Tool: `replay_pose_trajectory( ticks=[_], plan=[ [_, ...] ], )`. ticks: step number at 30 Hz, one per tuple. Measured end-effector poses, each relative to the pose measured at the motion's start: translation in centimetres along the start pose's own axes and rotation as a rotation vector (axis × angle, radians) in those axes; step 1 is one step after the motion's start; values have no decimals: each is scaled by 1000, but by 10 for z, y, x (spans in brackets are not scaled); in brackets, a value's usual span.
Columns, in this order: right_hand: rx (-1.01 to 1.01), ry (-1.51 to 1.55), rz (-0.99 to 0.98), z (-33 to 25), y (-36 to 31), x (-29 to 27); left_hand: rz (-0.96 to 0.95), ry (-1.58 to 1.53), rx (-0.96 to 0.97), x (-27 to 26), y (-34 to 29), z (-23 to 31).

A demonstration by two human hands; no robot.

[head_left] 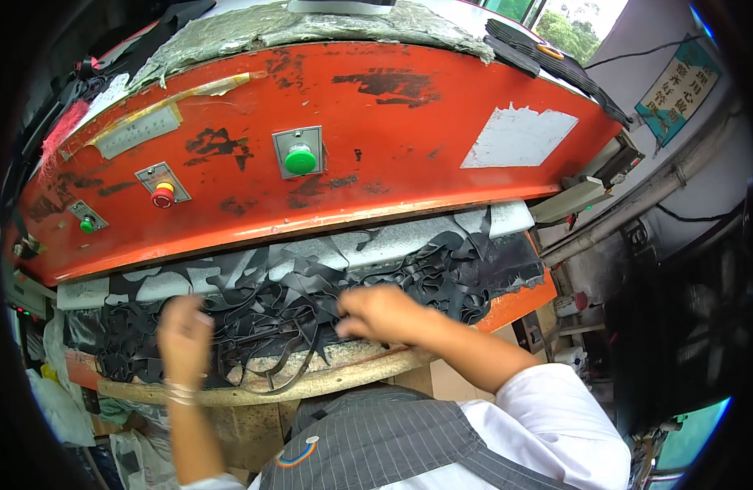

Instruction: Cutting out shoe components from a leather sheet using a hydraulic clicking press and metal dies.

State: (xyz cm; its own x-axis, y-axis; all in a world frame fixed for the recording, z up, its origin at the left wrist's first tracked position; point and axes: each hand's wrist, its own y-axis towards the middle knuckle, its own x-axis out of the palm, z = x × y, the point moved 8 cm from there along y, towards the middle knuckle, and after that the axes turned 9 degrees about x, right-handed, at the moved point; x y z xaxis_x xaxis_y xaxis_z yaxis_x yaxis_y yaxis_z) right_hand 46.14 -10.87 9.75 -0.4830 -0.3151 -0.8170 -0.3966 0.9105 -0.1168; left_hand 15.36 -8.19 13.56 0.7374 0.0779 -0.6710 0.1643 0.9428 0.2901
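Friend: Where's the black stuff?

Me: The black scraps (270,306) lie in a long, messy heap in front of me, just below the front of the big red machine (425,163).

Friend: And your hands?

Me: My right hand (380,314) is at the middle of the heap, fingers curled in. I can't tell if it pinches a strip. My left hand (184,343) is over the left part, too blurry to tell if it's spread or pinching.

Friend: How do you do it well?

Me: I'd take small bunches and pull slowly. The bits loop together, so one tug could drag lots along.

Friend: What are they like?

Me: Flat, bendy and a bit shiny, maybe leather. Some are skinny, some wide with curvy cuts. A white slab (511,219) peeks out behind. The tan front edge (335,373) looks worn.
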Motion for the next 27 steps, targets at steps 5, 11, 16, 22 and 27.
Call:
replay_pose_trajectory(
  ticks=[5,11,16,22,27],
  plan=[
    [-39,-117,-4,-2,-95,70,-495,-278,368,157,-105,120],
    [59,-165,274,6,-101,71,-463,-32,362,196,-106,116],
    [10,-131,127,17,-89,65,-588,-12,272,203,-89,116],
    [110,53,260,96,-28,-64,-1101,-228,311,194,-42,113],
    [306,-144,782,204,52,-137,-631,-87,426,219,126,117]
  ],
)
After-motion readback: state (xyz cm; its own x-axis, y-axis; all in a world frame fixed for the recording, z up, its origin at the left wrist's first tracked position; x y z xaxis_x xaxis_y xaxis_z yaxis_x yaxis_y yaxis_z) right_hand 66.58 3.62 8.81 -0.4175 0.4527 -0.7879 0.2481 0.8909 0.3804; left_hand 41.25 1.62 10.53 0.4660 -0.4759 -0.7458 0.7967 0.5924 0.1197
